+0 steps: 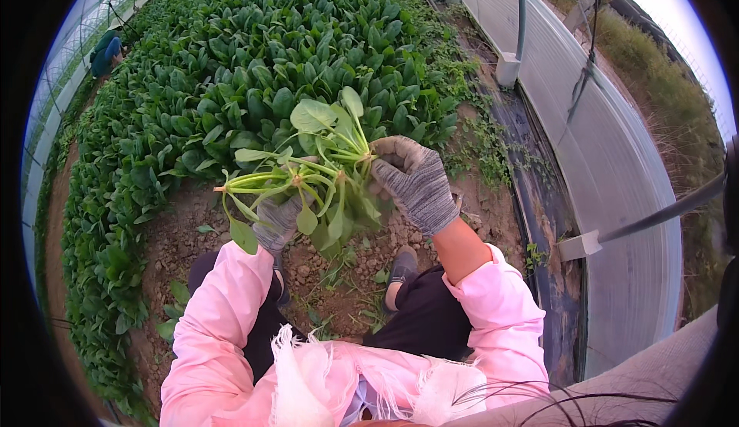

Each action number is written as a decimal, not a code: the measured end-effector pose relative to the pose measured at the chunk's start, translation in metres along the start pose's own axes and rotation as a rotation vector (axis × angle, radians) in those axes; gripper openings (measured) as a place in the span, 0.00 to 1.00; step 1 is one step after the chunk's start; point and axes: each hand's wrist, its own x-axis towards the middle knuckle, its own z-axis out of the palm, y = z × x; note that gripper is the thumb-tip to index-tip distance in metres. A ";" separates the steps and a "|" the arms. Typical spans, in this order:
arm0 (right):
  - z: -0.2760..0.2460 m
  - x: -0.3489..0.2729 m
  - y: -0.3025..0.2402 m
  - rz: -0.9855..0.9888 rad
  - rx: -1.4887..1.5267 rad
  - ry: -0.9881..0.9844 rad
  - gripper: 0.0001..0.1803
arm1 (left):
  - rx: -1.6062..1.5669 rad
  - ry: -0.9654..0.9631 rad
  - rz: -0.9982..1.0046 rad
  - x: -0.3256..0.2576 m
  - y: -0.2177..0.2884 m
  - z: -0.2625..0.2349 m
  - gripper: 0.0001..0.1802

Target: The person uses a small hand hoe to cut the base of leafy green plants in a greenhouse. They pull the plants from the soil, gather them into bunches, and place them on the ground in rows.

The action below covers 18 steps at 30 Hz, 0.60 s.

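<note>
Several uprooted spinach plants [332, 184] are bunched between my two hands, their pale root ends showing and their leaves hanging down or sticking up. My left hand [279, 215], in a grey knit glove, is closed under the bunch; leaves and stems hide most of its fingers. At the bunch's right side, my right hand [412, 180], gloved the same way, pinches one plant near its root end. Both forearms come up in pink sleeves, the right one pushed back from the wrist.
A dense spinach bed [254, 57] fills the ground ahead and to the left. Bare soil [185, 219] with scattered leaves lies around my shoes. On the right run black ground film [531, 173] and a translucent plastic wall [608, 157] with metal poles. Another person [105, 53] is at the far left.
</note>
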 end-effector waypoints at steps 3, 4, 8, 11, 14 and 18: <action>0.006 0.011 0.018 0.025 -0.016 0.072 0.17 | 0.305 -0.017 0.163 0.010 -0.012 0.001 0.28; 0.008 0.014 0.023 0.023 -0.047 0.088 0.17 | 0.215 0.034 0.094 0.013 -0.016 0.003 0.27; 0.013 0.027 0.022 0.064 0.080 0.048 0.16 | 0.064 0.226 -0.109 0.021 0.000 0.011 0.23; 0.009 0.035 0.036 -0.047 -0.028 0.071 0.15 | 0.106 0.197 -0.132 0.022 0.008 0.017 0.24; 0.009 0.030 0.035 -0.066 -0.058 0.082 0.19 | 0.124 0.168 -0.179 0.017 0.020 0.027 0.29; 0.001 0.025 0.042 -0.218 -0.170 -0.007 0.29 | -0.035 0.178 -0.164 0.014 0.019 0.042 0.22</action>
